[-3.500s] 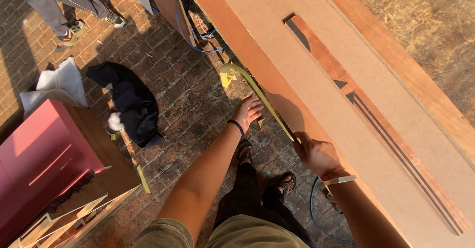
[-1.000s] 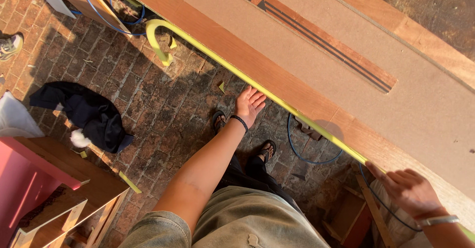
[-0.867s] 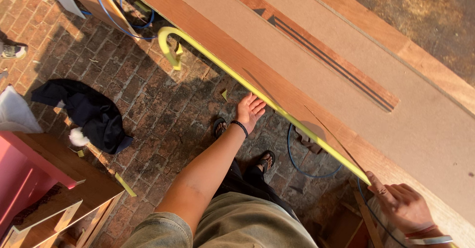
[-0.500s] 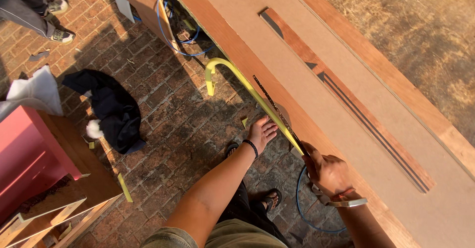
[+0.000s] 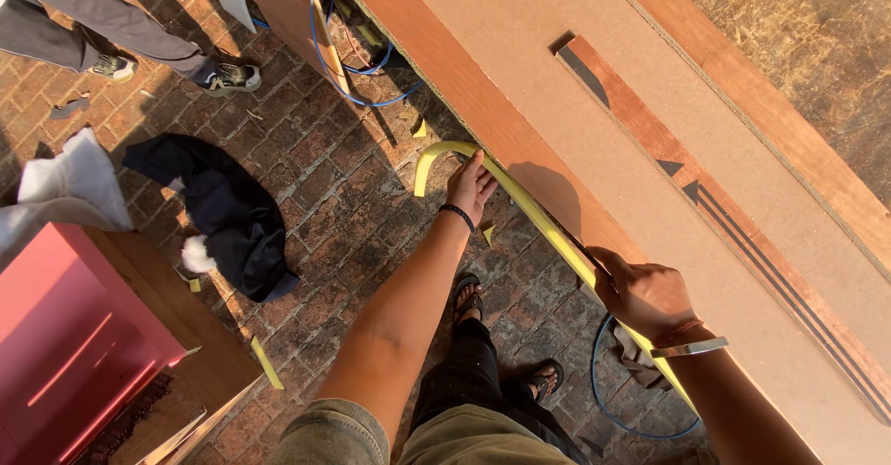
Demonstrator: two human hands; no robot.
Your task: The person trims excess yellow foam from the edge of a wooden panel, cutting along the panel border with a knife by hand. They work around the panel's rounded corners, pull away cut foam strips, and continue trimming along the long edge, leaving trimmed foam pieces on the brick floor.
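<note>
A long yellow edge strip [image 5: 534,219] runs along the side of a big brown board [image 5: 594,103], its free end curling down at the left. My left hand [image 5: 471,185] holds the strip near that curled end, fingers against the board's edge. Further right, my right hand [image 5: 640,290] is closed on the strip and presses it to the board's edge. A metal bracelet sits on my right wrist and a black band on my left.
Brick floor below with my sandalled feet [image 5: 469,296]. A blue hose [image 5: 357,57] loops under the board. Dark clothing [image 5: 227,214] lies on the bricks beside a red cabinet [image 5: 74,344]. Another person's legs and shoes [image 5: 218,77] are at top left. Yellow strip scraps [image 5: 264,363] lie about.
The view has swung back left along the board. My right hand has come in from the far right and now grips the strip closer to my left hand, which stays near the curled end.
</note>
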